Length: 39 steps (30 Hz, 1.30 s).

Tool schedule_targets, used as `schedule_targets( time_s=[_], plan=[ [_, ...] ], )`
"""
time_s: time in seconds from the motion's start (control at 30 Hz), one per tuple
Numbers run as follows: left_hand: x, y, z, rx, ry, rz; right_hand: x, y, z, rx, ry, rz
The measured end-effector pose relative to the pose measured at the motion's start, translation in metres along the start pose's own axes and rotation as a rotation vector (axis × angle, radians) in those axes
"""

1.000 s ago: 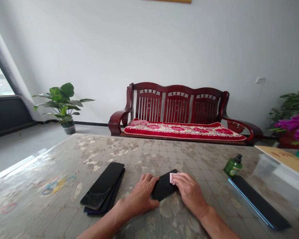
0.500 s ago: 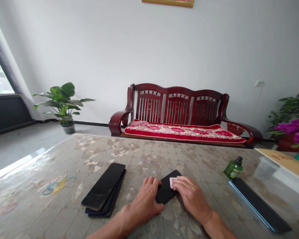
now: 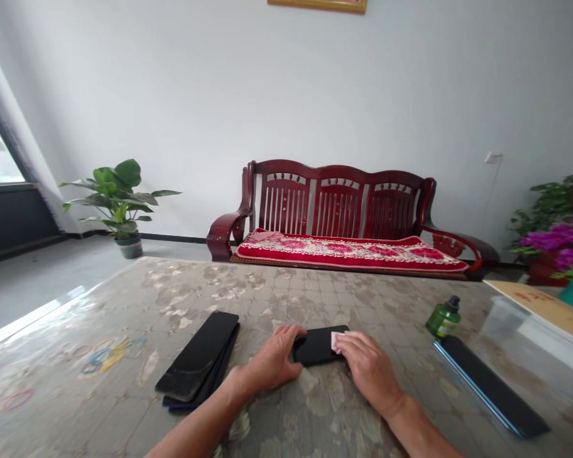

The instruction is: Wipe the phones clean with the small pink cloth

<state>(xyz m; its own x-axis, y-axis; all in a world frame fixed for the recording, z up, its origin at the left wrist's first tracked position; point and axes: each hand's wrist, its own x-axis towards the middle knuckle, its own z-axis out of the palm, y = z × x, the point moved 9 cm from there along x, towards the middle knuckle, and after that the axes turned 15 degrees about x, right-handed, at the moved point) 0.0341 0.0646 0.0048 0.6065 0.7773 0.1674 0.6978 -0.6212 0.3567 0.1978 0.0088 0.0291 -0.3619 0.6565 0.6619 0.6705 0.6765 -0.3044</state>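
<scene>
A black smartphone (image 3: 318,346) lies nearly sideways in front of me on the patterned tablecloth. My left hand (image 3: 275,357) grips its left end, thumb along the near edge and fingers over the far one. Pinched in the fingers of my right hand (image 3: 367,366) is a small pale pink cloth (image 3: 336,342), pressed on the phone's dark face near its right end. To the left rests a stack of phones (image 3: 198,359), the top one black and set askew over a dark blue one. At the right lies another phone pile (image 3: 489,388) with bluish edges.
A green bottle with a black top (image 3: 444,317) stands behind the right pile. Beside it is a clear plastic box (image 3: 510,331) with a tan board on top. Coloured rubber bands (image 3: 106,356) lie at left. A wooden bench (image 3: 341,210) stands beyond the table.
The phone has turned clockwise from a diagonal to nearly sideways, my left hand moving left and up with it. The cloth has shifted slightly right along the phone's face.
</scene>
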Motion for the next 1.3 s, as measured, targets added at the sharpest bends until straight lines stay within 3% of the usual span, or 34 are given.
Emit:
schedule_targets(
  time_s=[0.23,0.47,0.63,0.93,1.13,1.2,1.3],
  plan=[
    [-0.002,-0.004,0.000,-0.064,-0.027,-0.047,-0.003,0.004,0.003,0.010,-0.034,0.001],
    [0.001,-0.007,0.005,-0.033,-0.019,-0.081,0.000,0.004,-0.005,-0.070,0.039,0.026],
    [0.005,-0.008,0.007,-0.025,-0.021,-0.071,0.002,-0.013,0.008,0.023,-0.077,-0.066],
    [0.010,-0.012,0.006,-0.015,-0.043,-0.101,0.009,0.029,0.002,-0.133,0.026,0.082],
    [0.017,-0.016,0.006,-0.017,-0.055,-0.088,0.021,0.008,0.027,-0.003,-0.037,-0.033],
    [0.019,-0.016,0.006,-0.015,-0.064,-0.076,0.021,0.006,0.027,-0.003,-0.046,-0.043],
    [0.023,-0.015,0.007,-0.025,-0.077,-0.076,0.018,0.021,0.016,-0.032,-0.025,0.051]
  ],
)
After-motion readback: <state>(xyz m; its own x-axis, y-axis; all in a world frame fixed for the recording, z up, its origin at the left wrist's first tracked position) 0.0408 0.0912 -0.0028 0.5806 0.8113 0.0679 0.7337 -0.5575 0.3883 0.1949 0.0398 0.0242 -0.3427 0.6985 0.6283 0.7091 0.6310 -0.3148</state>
